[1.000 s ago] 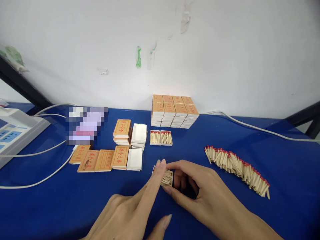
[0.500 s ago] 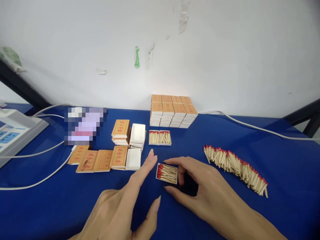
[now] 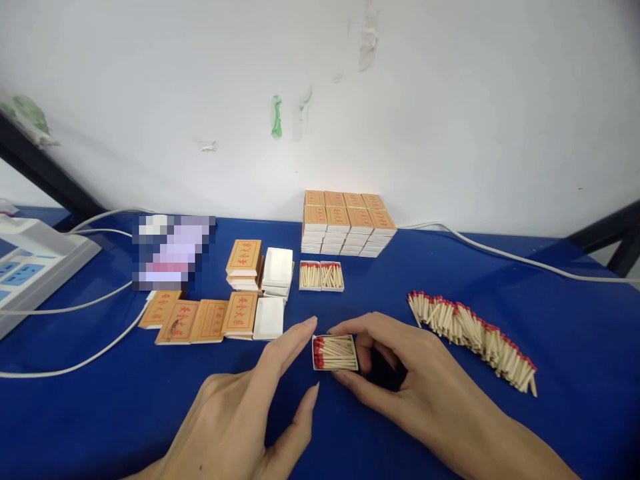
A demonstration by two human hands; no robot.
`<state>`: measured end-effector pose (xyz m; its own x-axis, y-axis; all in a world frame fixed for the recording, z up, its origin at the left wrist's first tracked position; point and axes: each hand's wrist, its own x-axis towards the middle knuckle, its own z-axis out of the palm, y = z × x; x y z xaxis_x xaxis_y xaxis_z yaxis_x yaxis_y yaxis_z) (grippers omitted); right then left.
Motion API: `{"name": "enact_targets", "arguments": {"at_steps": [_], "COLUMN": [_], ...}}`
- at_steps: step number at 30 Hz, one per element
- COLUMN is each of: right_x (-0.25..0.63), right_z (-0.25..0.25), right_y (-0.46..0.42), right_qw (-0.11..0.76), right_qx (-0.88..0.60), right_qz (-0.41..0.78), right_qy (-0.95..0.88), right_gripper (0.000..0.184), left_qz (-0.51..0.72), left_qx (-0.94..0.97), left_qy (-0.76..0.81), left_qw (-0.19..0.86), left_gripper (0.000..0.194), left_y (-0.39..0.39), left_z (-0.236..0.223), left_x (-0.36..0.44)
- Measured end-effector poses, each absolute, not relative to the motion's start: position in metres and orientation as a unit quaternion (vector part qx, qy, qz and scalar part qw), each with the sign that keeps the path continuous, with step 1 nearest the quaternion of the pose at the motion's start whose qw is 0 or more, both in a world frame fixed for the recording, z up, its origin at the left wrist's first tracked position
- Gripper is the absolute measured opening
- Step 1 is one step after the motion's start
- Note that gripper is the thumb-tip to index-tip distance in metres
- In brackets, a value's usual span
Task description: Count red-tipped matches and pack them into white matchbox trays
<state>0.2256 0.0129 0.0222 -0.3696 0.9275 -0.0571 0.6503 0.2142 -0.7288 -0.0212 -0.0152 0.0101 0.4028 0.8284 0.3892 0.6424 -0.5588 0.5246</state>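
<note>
A white matchbox tray [image 3: 335,353] full of red-tipped matches lies in front of me, matches running left to right. My right hand [image 3: 400,363] grips it from the right, index finger along the far edge and thumb at the near edge. To its left, my left hand [image 3: 250,400] is open, with index finger and thumb spread apart and nothing between them. The left index fingertip is close to the tray's upper left corner. Beyond them, two more filled matchbox trays [image 3: 321,276] sit side by side.
Matchboxes [image 3: 347,223] are stacked against the wall. Left of centre are orange matchbox sleeves [image 3: 240,313] and empty white trays [image 3: 269,318]. A long pile of loose matches [image 3: 473,337] lies right. White cables and a power strip [image 3: 30,267] occupy the left.
The filled tray has turned from a slight slant to nearly straight. My right finger and thumb have closed against its edges. My left index finger has lowered a little.
</note>
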Motion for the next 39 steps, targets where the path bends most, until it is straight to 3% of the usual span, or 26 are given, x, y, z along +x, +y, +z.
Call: {"name": "enact_targets", "arguments": {"at_steps": [3,8,13,18,24,29,33,39], "right_x": [0.224,0.224,0.229,0.237,0.237,0.232,0.236,0.244], "right_z": [0.022,0.018,0.017,0.029,0.038,0.039,0.041,0.035], "right_y": [0.012,0.010,0.007,0.013,0.021,0.019,0.018,0.021], "right_qw": [0.208,0.197,0.194,0.143,0.076,0.089,0.086,0.157], "right_qx": [-0.523,-0.536,-0.524,-0.484,-0.473,-0.478,-0.462,-0.545], "right_qz": [0.337,0.288,0.230,0.320,0.360,0.360,0.352,0.289], "right_qy": [-0.755,-0.769,-0.796,-0.802,-0.801,-0.796,-0.810,-0.771], "right_gripper": [0.030,0.017,0.048,0.075,0.044,0.050,0.038,0.042], "left_qz": [0.311,0.306,0.318,0.318,0.321,0.320,0.321,0.320], "left_qx": [0.822,0.814,0.807,0.800,0.802,0.805,0.808,0.815], "left_qy": [0.456,0.479,0.485,0.492,0.489,0.485,0.481,0.470], "left_qw": [0.142,0.116,0.116,0.131,0.119,0.120,0.115,0.108], "left_gripper": [0.052,0.048,0.049,0.052,0.050,0.049,0.049,0.047], "left_y": [-0.016,-0.017,-0.016,-0.015,-0.015,-0.015,-0.015,-0.015], "left_z": [0.009,0.001,-0.008,-0.011,-0.009,-0.008,-0.006,-0.001], "left_x": [-0.021,-0.025,-0.029,-0.029,-0.028,-0.028,-0.029,-0.029]}}
